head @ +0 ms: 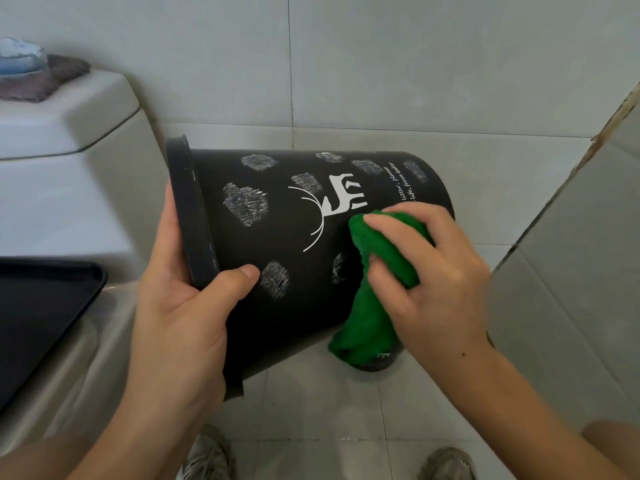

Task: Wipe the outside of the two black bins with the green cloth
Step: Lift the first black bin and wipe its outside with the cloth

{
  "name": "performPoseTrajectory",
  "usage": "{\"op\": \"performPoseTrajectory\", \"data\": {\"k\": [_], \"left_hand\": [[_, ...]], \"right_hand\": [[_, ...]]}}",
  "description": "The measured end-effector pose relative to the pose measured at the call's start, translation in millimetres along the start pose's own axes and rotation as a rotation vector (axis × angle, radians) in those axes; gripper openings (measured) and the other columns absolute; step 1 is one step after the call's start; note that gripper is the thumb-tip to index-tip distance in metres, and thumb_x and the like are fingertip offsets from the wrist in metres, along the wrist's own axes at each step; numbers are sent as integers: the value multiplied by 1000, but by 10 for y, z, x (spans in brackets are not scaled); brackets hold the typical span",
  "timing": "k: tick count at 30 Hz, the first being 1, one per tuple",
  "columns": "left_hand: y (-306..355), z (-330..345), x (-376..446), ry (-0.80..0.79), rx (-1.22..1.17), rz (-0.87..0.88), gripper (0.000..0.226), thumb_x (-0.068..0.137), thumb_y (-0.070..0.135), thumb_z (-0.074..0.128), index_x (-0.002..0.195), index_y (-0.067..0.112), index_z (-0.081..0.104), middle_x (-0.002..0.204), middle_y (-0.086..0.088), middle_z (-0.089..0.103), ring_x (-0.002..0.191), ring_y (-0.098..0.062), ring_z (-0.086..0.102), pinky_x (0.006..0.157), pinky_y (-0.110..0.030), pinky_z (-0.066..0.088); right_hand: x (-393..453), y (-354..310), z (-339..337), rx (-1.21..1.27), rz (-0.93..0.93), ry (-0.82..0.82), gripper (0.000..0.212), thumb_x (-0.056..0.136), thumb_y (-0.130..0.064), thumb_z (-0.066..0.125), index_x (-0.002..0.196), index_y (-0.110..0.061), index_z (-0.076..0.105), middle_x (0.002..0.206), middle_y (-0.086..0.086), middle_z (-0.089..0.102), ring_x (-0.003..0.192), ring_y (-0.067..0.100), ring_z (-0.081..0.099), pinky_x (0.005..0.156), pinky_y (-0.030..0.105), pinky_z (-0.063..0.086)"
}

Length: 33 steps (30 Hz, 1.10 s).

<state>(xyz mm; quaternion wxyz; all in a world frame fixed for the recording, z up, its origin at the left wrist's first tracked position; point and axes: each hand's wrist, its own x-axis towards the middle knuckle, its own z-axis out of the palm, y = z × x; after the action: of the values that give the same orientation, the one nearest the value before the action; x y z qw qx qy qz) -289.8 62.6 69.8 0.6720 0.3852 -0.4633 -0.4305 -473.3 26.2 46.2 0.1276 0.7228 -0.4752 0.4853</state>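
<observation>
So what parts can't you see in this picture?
- Head view: the inside of the black bin; its mouth faces away, toward the left hand.
- The bin's small white writing is partly covered by the right hand and green cloth, and too small to read.
- A second dark object's lower edge shows under the cloth; it is too hidden to identify.
- The black tray runs off the left edge.

Matt black bin [277, 299], fuzzy green cloth [374, 306]
</observation>
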Motion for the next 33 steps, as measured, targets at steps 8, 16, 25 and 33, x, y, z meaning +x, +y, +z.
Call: {"op": "performPoseTrajectory", "data": {"k": [8, 16, 25, 33], "left_hand": [[-31, 16, -23, 14, -33, -40, 85, 82, -23, 43, 144, 35, 41, 120, 3, 70, 111, -23, 67, 99, -55, 48], [-63, 28, -3, 45, -62, -33, 84, 79, -18, 50, 145, 33, 42, 119, 0, 71, 110, -25, 67, 98, -49, 50], [-57, 2, -31, 42, -49, -60, 79, 84, -20, 43, 144, 32, 43, 117, -2, 71, 108, -27, 68, 96, -50, 51], [-37, 35, -51, 22, -27, -38, 80, 85, -19, 45, 145, 33, 42, 120, 1, 70, 111, -24, 66, 100, -52, 48]], "right_hand": [[5, -37, 16, -34, -59, -86, 31, 83, -22, 57, 109, -16, 74, 109, 6, 66, 89, 26, 64, 71, 35, 51], [-136, -225, 23, 38, -121, -175, 31, 82, -23, 58, 110, -17, 73, 109, 6, 66, 86, 27, 64, 70, 36, 52], [-247, -244, -20, 34, -124, -227, 31, 84, -23, 59, 111, -16, 72, 110, 6, 65, 88, 25, 62, 70, 37, 52], [-221, -206, -32, 38, -58, -209, 33, 82, -22, 57, 110, -14, 72, 109, 6, 64, 89, 24, 61, 72, 36, 50]]}}
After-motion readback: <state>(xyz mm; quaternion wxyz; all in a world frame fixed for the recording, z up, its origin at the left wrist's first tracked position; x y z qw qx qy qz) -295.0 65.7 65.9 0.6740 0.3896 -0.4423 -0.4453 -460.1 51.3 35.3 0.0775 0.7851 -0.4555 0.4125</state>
